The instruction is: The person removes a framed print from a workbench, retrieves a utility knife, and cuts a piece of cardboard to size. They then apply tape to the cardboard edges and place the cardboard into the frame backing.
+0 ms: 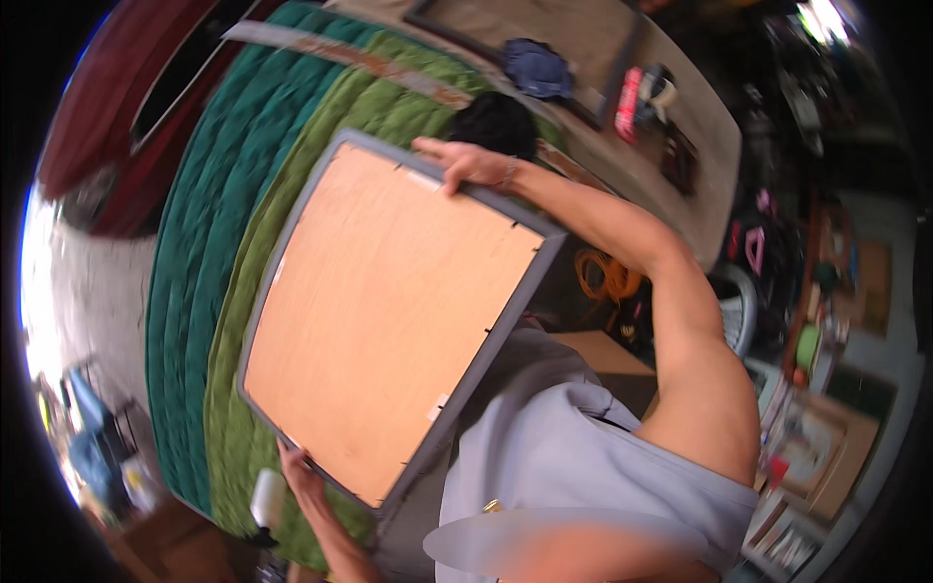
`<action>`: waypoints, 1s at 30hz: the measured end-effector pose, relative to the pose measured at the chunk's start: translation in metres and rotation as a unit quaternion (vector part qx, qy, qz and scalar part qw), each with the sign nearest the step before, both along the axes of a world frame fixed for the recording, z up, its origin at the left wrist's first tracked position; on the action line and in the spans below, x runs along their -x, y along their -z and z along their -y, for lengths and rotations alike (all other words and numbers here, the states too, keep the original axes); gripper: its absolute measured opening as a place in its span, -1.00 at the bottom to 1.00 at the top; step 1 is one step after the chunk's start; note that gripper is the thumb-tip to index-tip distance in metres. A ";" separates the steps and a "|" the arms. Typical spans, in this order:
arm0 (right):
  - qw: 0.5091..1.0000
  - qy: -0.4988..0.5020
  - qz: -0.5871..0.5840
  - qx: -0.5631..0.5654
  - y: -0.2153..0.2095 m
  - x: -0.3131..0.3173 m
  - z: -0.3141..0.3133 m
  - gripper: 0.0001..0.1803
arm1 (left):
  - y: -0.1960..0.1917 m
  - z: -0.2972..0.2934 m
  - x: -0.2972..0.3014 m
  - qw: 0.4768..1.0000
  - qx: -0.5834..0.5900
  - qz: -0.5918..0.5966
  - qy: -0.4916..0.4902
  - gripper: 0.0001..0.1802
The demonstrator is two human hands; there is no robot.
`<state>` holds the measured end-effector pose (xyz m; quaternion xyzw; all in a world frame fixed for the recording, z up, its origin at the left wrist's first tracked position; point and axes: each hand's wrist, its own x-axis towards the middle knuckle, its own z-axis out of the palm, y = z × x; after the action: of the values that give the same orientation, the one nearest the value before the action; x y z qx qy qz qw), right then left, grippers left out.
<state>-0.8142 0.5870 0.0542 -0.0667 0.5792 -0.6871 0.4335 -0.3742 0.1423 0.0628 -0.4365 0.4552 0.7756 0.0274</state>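
Note:
A large picture frame (389, 321) is held between my two hands, tilted, its pale wooden backing facing up. Its grey border carries several small dark tabs along the inner edge. My right hand (470, 165) grips the far edge, thumb over the backing and fingers along the border. At the near left corner, my left hand (298, 468) holds the border from below and outside; part of its fingers is hidden behind the frame. Under it lies a light green quilted pad (233, 389), beside a dark green quilted pad (190, 340).
A black rounded thing (496, 124) sits just past my right hand. Farther back, a brown-covered table (695, 204) bears a dark frame (637, 58), a blue cloth (537, 68) and a red tube (629, 105). An orange cord (604, 275) hangs right; a white bottle (266, 497) stands near left.

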 end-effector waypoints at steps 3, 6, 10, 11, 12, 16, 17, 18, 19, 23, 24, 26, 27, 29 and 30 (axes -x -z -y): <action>0.997 -0.047 -0.029 -0.055 0.017 -0.003 0.006 0.00 | 0.026 -0.019 -0.002 0.990 0.001 0.020 -0.139 -0.24; 0.988 -0.054 -0.106 -0.097 0.041 -0.003 0.027 -0.17 | 0.058 -0.014 -0.012 0.970 0.054 0.047 -0.231 -0.30; 0.911 0.022 -0.324 -0.253 0.064 -0.011 0.058 -0.31 | 0.089 0.002 -0.004 0.960 0.067 0.072 -0.264 -0.40; 0.918 0.049 -0.299 -0.257 0.065 -0.016 0.063 -0.29 | 0.089 0.001 0.004 0.961 0.176 0.092 -0.193 -0.38; 0.895 0.071 -0.355 -0.261 0.063 -0.028 0.064 -0.30 | 0.082 -0.002 0.012 0.955 0.233 0.136 -0.121 -0.34; 0.749 0.187 -0.532 -0.348 0.034 -0.081 0.053 -0.40 | 0.027 -0.048 0.049 0.837 0.448 0.308 0.060 -0.11; 0.705 0.238 -0.572 -0.347 0.027 -0.096 0.036 -0.44 | 0.014 -0.067 0.058 0.824 0.470 0.311 0.051 -0.11; 0.737 0.256 -0.531 -0.331 0.020 -0.109 0.021 -0.49 | 0.003 -0.087 0.067 0.812 0.498 0.302 0.041 -0.12; 0.774 0.285 -0.482 -0.295 0.015 -0.123 0.003 -0.54 | -0.004 -0.107 0.078 0.832 0.477 0.283 0.028 -0.15; 0.821 0.317 -0.382 -0.282 0.017 -0.203 -0.080 -0.64 | -0.009 -0.203 0.126 0.781 0.574 0.121 0.214 -0.19; 0.823 0.323 -0.367 -0.289 0.028 -0.227 -0.105 -0.68 | -0.006 -0.231 0.140 0.789 0.560 0.081 0.238 -0.20; 0.851 0.347 -0.257 -0.298 0.062 -0.277 -0.158 -0.71 | -0.002 -0.292 0.162 0.770 0.556 -0.069 0.305 -0.24; 0.854 0.357 -0.186 -0.331 0.085 -0.301 -0.190 -0.70 | 0.004 -0.327 0.172 0.761 0.543 -0.130 0.330 -0.25; 0.837 0.418 0.016 -0.352 0.129 -0.357 -0.244 -0.63 | 0.013 -0.387 0.184 0.741 0.497 -0.172 0.417 -0.32; 0.788 0.479 0.168 -0.348 0.149 -0.384 -0.269 -0.59 | 0.022 -0.417 0.188 0.739 0.451 -0.177 0.469 -0.37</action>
<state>-0.4304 0.8556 -0.0944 0.4911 0.6546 -0.5590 0.1334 -0.5618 0.5590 0.0408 0.0161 0.8953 0.4321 0.1066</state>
